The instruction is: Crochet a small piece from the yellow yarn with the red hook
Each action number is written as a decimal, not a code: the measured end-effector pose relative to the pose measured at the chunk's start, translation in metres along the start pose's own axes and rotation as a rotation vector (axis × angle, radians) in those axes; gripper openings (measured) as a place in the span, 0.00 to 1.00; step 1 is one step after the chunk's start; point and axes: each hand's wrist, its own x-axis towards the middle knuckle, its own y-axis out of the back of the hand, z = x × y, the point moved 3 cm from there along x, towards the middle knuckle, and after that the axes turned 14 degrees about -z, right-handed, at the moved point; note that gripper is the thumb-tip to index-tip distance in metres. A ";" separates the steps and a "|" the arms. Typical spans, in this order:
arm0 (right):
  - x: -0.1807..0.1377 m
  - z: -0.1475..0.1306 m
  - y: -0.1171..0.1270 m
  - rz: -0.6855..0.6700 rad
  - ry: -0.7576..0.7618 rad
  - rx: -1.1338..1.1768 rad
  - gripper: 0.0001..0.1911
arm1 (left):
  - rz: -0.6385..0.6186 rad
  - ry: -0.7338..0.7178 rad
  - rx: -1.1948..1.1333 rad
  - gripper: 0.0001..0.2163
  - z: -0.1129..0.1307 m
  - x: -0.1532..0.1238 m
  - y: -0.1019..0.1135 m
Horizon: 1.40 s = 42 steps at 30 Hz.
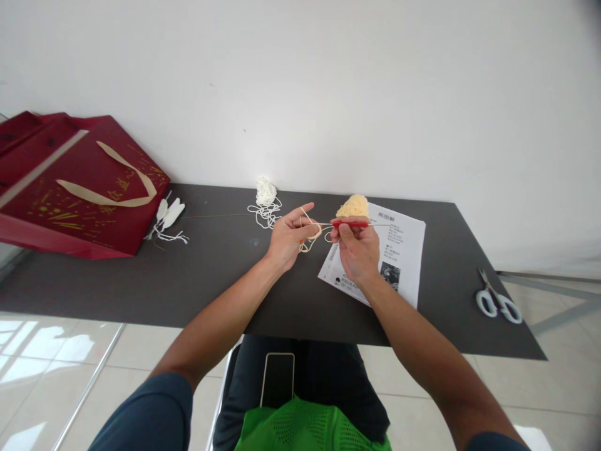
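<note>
1. The right hand (359, 247) has its fingers closed round a red-handled crochet hook (350, 223), whose metal shaft points left towards the other hand.
2. The left hand (288, 238) grasps pale yellow yarn (317, 233), apparently pinched by the thumb, with a strand stretched over the raised forefinger. Where the hook's tip meets the loops is too small to tell whether a strand is caught.
3. Hook and worked yarn are held above the desk (211, 275), between the two hands; the yellow yarn ball (355, 207) lies just beyond the right hand, by the far edge of a printed sheet (408, 250).
4. A loop could slip off the hook if the left fingers slackened or the shaft were drawn back too far.
5. Slack yellow strands hang beneath the left hand; they could tangle if pulled unevenly. The white yarn (266, 191), loosely coiled just beyond that hand, might snag too if an arm swept left.
6. The sheet lies partly under the right forearm, so a dragging arm could shift it.
7. White-handled scissors (493, 300) rest near the desk's right edge; a careless elbow might knock them off. The red bag (94, 188), far left, seems a lesser hazard.
</note>
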 end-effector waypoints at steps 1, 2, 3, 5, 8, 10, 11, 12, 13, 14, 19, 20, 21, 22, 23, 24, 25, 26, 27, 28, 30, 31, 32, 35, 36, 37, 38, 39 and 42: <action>0.000 -0.001 0.001 0.004 0.007 0.000 0.09 | 0.001 -0.002 0.003 0.30 0.000 0.000 0.001; 0.001 -0.002 0.001 0.011 0.015 0.001 0.09 | 0.001 -0.005 0.006 0.31 0.000 0.000 0.001; 0.001 -0.003 0.002 0.019 0.023 0.005 0.10 | 0.001 -0.009 0.009 0.31 0.000 0.000 0.002; 0.002 -0.005 0.003 0.030 0.047 0.011 0.10 | -0.001 -0.016 0.020 0.31 0.000 0.000 0.003; 0.002 -0.008 0.004 0.025 0.096 -0.031 0.08 | -0.005 -0.023 0.052 0.31 0.001 0.001 0.005; 0.001 -0.009 0.005 0.021 0.117 -0.090 0.07 | -0.005 -0.034 0.078 0.30 0.002 0.001 0.005; 0.001 -0.010 0.005 0.017 0.121 -0.117 0.07 | -0.005 -0.042 0.093 0.30 0.002 0.001 0.005; 0.000 -0.010 0.005 0.012 0.125 -0.135 0.07 | -0.006 -0.051 0.110 0.29 0.003 0.001 0.005; 0.000 -0.010 0.005 0.006 0.130 -0.142 0.06 | -0.008 -0.058 0.127 0.29 0.004 0.002 0.005; 0.000 -0.010 0.005 -0.001 0.137 -0.138 0.06 | -0.012 -0.066 0.143 0.28 0.004 0.002 0.005; 0.001 -0.009 0.006 -0.019 0.117 -0.075 0.07 | -0.058 -0.111 0.177 0.25 0.006 0.001 0.006; 0.001 -0.009 0.006 -0.022 0.105 -0.058 0.07 | -0.065 -0.119 0.182 0.24 0.007 0.001 0.007; 0.002 -0.009 0.006 -0.023 0.094 -0.038 0.07 | -0.072 -0.124 0.187 0.24 0.007 0.001 0.007; 0.002 -0.009 0.006 -0.023 0.084 -0.016 0.08 | -0.081 -0.128 0.194 0.23 0.007 0.001 0.008; 0.002 -0.010 0.005 -0.021 0.075 0.004 0.08 | -0.090 -0.129 0.200 0.22 0.007 0.001 0.008; 0.002 -0.010 0.005 -0.018 0.066 0.020 0.08 | -0.101 -0.128 0.204 0.22 0.007 0.002 0.008; 0.002 -0.011 0.005 -0.015 0.059 0.031 0.08 | -0.111 -0.125 0.208 0.22 0.007 0.002 0.008; 0.002 -0.011 0.005 -0.012 0.052 0.038 0.09 | -0.119 -0.121 0.211 0.22 0.008 0.002 0.008; 0.002 -0.011 0.005 -0.012 0.047 0.040 0.09 | -0.124 -0.114 0.209 0.21 0.008 0.002 0.008; 0.002 -0.011 0.004 -0.014 0.045 0.041 0.09 | -0.127 -0.105 0.202 0.21 0.008 0.002 0.008; 0.002 -0.012 0.004 -0.025 0.047 0.038 0.09 | -0.136 -0.071 0.169 0.21 0.009 0.002 0.008; 0.002 -0.012 0.004 -0.032 0.051 0.035 0.08 | -0.143 -0.046 0.143 0.21 0.009 0.002 0.008; 0.002 -0.012 0.004 -0.040 0.056 0.033 0.08 | -0.150 -0.019 0.116 0.20 0.009 0.001 0.007; 0.001 -0.012 0.004 -0.064 0.069 0.035 0.08 | -0.178 0.045 0.044 0.19 0.010 0.001 0.006; 0.001 -0.012 0.004 -0.068 0.070 0.039 0.08 | -0.185 0.058 0.022 0.18 0.011 0.001 0.006; 0.001 -0.012 0.003 -0.070 0.070 0.042 0.09 | -0.191 0.070 0.002 0.18 0.011 0.002 0.005; 0.001 -0.013 0.003 -0.069 0.066 0.045 0.09 | -0.195 0.079 -0.016 0.17 0.011 0.002 0.005; 0.001 -0.014 0.002 -0.064 0.060 0.046 0.10 | -0.197 0.086 -0.030 0.17 0.010 0.002 0.006; 0.001 -0.016 0.001 -0.039 0.023 0.068 0.12 | -0.199 0.082 -0.037 0.17 0.010 0.003 0.007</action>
